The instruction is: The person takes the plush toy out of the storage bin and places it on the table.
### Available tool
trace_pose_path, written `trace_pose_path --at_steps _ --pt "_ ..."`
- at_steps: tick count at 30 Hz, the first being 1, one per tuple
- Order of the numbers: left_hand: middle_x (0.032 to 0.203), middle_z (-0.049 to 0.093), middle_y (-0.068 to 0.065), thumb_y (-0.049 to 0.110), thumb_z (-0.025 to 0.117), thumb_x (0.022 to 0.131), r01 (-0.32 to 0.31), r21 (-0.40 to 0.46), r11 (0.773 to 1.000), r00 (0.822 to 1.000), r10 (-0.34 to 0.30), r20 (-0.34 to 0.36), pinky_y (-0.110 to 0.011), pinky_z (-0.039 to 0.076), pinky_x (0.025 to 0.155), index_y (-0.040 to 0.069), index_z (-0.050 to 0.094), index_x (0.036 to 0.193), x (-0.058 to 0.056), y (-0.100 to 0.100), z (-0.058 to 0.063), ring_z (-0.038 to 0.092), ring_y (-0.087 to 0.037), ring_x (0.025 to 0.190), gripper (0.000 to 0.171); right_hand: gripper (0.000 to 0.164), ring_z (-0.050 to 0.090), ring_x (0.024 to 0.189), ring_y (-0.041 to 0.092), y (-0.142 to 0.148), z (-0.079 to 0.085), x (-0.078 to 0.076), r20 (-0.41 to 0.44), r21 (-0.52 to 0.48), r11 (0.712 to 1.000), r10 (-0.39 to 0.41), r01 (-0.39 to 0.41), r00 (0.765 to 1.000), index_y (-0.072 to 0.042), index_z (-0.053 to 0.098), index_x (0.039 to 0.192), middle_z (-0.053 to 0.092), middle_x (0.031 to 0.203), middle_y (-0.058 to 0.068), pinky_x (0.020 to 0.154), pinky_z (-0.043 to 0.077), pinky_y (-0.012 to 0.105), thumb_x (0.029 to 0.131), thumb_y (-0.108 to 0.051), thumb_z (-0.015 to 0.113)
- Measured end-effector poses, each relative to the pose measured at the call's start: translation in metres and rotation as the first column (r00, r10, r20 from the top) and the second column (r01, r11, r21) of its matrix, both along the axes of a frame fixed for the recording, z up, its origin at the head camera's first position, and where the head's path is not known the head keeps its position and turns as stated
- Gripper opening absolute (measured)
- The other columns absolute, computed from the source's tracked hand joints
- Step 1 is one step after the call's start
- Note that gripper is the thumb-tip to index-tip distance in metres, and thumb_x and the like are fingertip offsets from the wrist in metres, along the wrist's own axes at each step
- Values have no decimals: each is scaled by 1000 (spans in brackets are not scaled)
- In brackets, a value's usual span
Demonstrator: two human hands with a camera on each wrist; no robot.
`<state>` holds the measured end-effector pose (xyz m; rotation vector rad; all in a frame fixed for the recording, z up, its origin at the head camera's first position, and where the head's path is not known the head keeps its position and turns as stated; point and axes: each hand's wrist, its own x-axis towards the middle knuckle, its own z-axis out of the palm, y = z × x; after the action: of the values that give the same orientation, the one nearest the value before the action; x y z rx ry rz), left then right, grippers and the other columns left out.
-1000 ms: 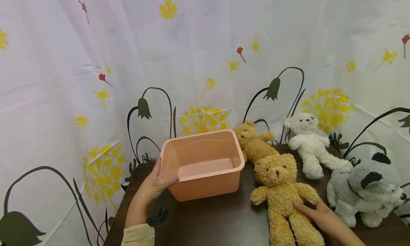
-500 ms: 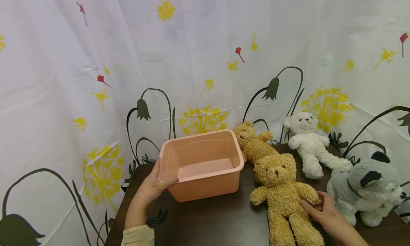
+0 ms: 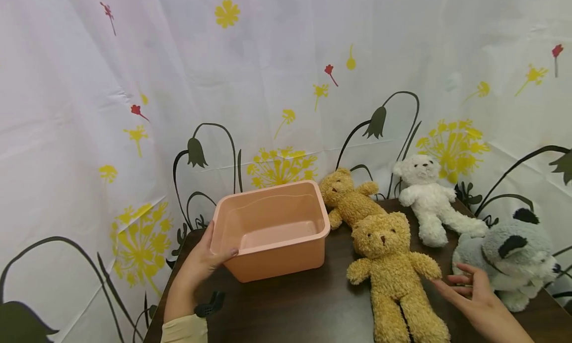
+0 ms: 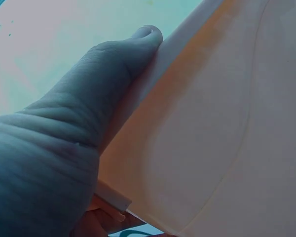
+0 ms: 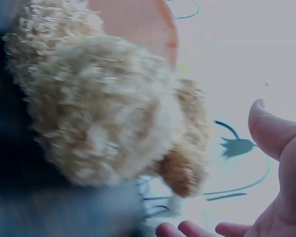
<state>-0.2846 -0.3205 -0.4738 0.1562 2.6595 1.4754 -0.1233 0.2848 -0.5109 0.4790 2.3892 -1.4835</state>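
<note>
My left hand (image 3: 196, 263) grips the left end of a peach plastic bin (image 3: 279, 261), which stands upright with nothing visible inside. In the left wrist view the thumb (image 4: 103, 74) lies along the rim of the bin (image 4: 207, 128). A golden teddy bear (image 3: 393, 271) lies face up at the front right of the table. My right hand (image 3: 475, 296), its fingers spread, is beside that bear's arm and holds nothing. In the right wrist view a gap separates the hand (image 5: 281, 173) from the blurred golden fur (image 5: 103, 108).
Behind the front bear lies a second golden teddy bear (image 3: 353, 204), just right of the bin. A white teddy bear (image 3: 429, 204) is at the back right. A grey and white plush dog (image 3: 514, 258) stands at the table's right side. A flowered curtain (image 3: 268, 85) hangs behind the dark table (image 3: 286, 308).
My right hand has let go of the front bear and moved right, its fingers spreading. The bin has shifted slightly left with my left hand still gripping it.
</note>
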Motion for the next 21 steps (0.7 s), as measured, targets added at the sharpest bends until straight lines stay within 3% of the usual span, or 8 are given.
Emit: trace_pose_path --at_steps 6,11,15,18,21 --pt "160 36 -18 38 82 86 -9 38 999 1000 10 -22 -38 47 103 35 0 164 -3 -4 -3 49 -36 135 113 105 53 120 45 12 17 11 -38 97 995 13 -9 999 8 -13 154 31 147 38 84 52 41 101 -62 45" --pt "161 35 -20 43 80 87 -34 -11 999 999 34 -20 -44 44 106 33 -2 164 0 -10 -4 49 -35 136 113 95 63 99 11 17 31 18 -163 174 985 43 -14 986 6 -3 154 49 137 30 78 53 34 103 -55 47" --pt "159 37 -20 49 78 87 -15 -105 994 995 4 -103 -53 43 108 27 3 165 2 -13 4 52 -37 133 110 73 60 91 -3 11 41 22 -305 224 974 107 -38 946 -1 19 153 58 126 18 71 53 27 105 -46 51" --pt "161 30 -23 56 73 88 -40 -213 976 980 -3 -198 -63 39 110 21 8 165 10 -10 19 44 -43 139 107 59 61 93 -2 0 55 19 -373 246 968 142 -50 917 -10 34 148 61 121 10 71 52 25 104 -45 52" --pt "167 18 -22 60 67 91 -106 -324 940 951 1 -308 -72 32 110 20 11 165 26 0 42 29 -47 148 101 45 62 94 2 -20 75 12 -492 269 962 174 -42 853 -18 45 141 63 117 5 73 51 23 104 -41 56"
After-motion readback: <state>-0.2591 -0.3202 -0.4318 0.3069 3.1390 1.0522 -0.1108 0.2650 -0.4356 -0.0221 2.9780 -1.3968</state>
